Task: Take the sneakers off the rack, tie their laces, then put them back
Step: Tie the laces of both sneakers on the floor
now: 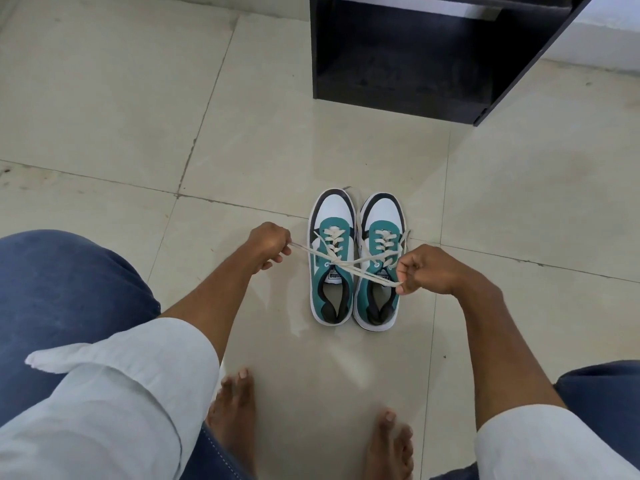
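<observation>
sneakers (353, 258) between lace-pulling hands (346, 258)

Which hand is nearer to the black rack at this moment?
Right. The right hand is beside the right sneaker, roughly below the black rack in the picture. The left hand is left of the left sneaker, further off to the side.

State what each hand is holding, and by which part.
Left hand and right hand each pinch a free end of the left sneaker's lace, pulled taut and crossed.
</observation>
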